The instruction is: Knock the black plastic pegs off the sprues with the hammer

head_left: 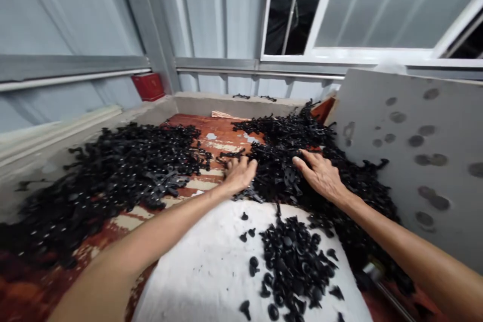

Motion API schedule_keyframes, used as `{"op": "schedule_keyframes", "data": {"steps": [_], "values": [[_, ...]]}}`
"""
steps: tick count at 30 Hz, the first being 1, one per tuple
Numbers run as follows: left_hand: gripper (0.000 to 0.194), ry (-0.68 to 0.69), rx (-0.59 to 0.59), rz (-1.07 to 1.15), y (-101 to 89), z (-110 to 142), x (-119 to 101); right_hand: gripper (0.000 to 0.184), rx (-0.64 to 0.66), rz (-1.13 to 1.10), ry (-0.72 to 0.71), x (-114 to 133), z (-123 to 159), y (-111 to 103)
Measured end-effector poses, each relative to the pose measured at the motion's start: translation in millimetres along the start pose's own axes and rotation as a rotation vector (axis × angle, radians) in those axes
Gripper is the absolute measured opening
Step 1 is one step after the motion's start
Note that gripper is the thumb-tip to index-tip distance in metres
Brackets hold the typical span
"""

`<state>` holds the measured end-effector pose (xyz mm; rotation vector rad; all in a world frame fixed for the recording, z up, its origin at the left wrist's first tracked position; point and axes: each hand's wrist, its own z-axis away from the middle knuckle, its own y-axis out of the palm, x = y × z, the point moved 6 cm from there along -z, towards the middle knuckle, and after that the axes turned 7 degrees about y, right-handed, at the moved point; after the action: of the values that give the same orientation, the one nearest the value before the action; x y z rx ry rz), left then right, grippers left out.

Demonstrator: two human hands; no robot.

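Note:
My left hand (240, 173) is at the near edge of a heap of black plastic parts (281, 166), its fingers bent down. What lies under those fingertips is hidden. On the right side of the same heap is my right hand (320, 173), thumb and forefinger close together at the dark parts. Single pieces merge there, black on black. Between my forearms a white cloth-like surface (199, 261) carries a loose pile of small black mushroom-shaped plastic pieces (294, 261), with flat round heads and short stems. A few of these lie apart from the pile.
Another large heap of black parts (124, 171) covers the left of the worn red-brown table (219, 133). A grey spotted board (407, 146) leans at the right. A red box (148, 86) sits in the far corner, below metal walls and a window (377, 5).

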<state>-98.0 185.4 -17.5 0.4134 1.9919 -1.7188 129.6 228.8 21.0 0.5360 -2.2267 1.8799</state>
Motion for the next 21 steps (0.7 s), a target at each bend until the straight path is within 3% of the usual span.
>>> {"op": "schedule_keyframes", "data": {"steps": [4,8,14,21], "values": [[0.056,0.013,0.026,0.047,5.6,8,-2,0.056,-0.012,0.014,-0.031,13,-10,15],[0.050,0.169,0.035,0.068,-21.4,8,9,0.051,-0.017,0.045,-0.026,10,-25,21],[0.040,0.278,-0.043,-0.158,-69.0,-14,58,0.048,0.010,0.094,0.003,6,-31,23],[0.029,0.416,0.065,-0.522,-79.8,5,111,0.047,0.012,0.138,-0.020,6,-32,24]]}}
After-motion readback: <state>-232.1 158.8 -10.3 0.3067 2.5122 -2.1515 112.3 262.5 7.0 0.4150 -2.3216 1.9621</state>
